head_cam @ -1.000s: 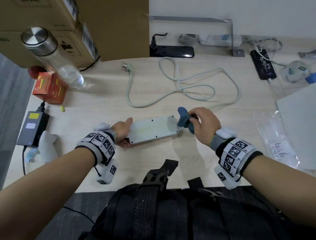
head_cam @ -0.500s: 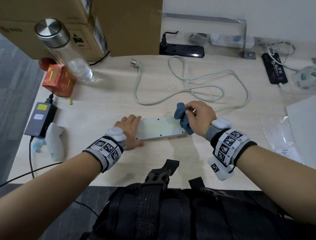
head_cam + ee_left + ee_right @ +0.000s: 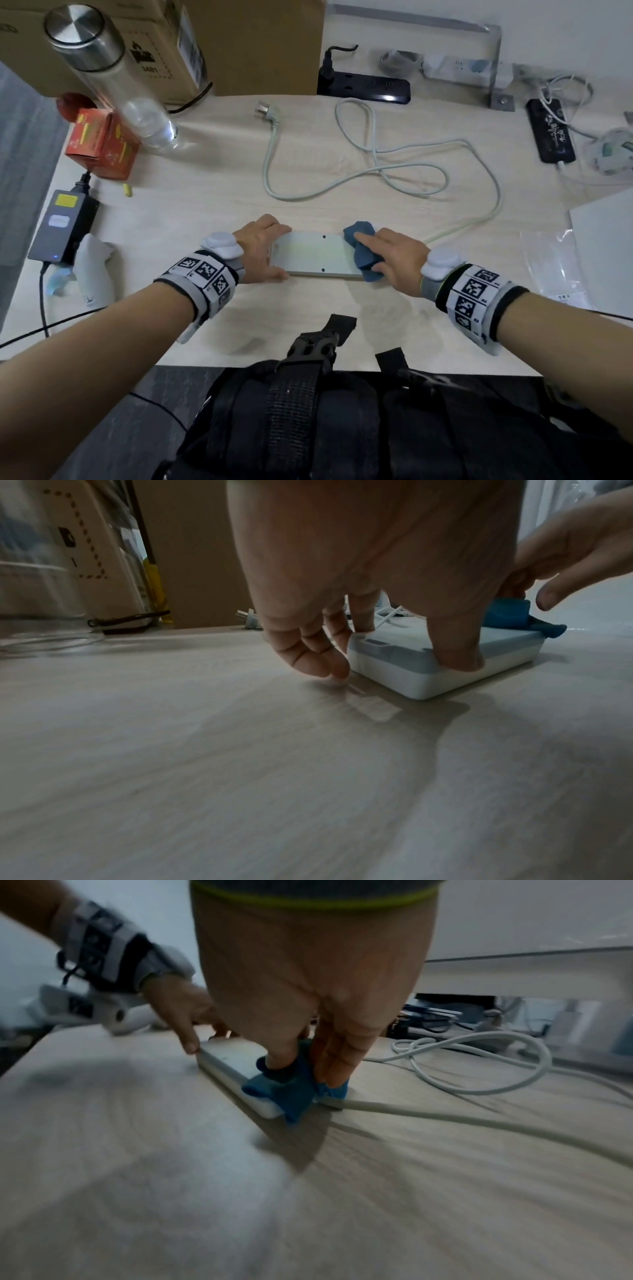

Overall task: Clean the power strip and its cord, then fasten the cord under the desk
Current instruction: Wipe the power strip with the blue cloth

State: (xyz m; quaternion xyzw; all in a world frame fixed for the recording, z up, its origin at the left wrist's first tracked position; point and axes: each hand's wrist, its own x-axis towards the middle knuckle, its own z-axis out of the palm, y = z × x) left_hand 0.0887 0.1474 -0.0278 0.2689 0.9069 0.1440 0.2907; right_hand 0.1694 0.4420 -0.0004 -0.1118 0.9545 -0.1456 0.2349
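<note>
At the far left of the desk (image 3: 212,212) I see a grey power brick (image 3: 63,224), its lead running off the near edge out of sight, and beside it something white that I cannot identify. Behind stand a red carton (image 3: 102,147) and a clear bottle (image 3: 113,82) with a brushed steel cap, in front of a cardboard box (image 3: 239,44) cut off by the top of the picture.

My left hand (image 3: 262,251) grasps the left end of the power strip (image 3: 313,255); the left wrist view shows the thumb on the near edge and the fingers curled down the far side, so that end face is mostly covered. The strip is a flat white rectangular block lying underside up at the desk's middle, smooth plastic with small screw holes.

My right hand (image 3: 394,257) presses a crumpled blue cloth (image 3: 363,250) onto the strip's right end, fingers bent round the cloth and gripping it; the corner beneath is hidden. The pale round cord (image 3: 383,171) leaves that end under the cloth, loops loosely over the wood-grain top, and ends in a plug (image 3: 269,111) lying free.

Further right a black strip (image 3: 551,133) and tangled white wires sit near the wall, blurred, with a clear plastic bag (image 3: 551,267) partly under a white sheet.
</note>
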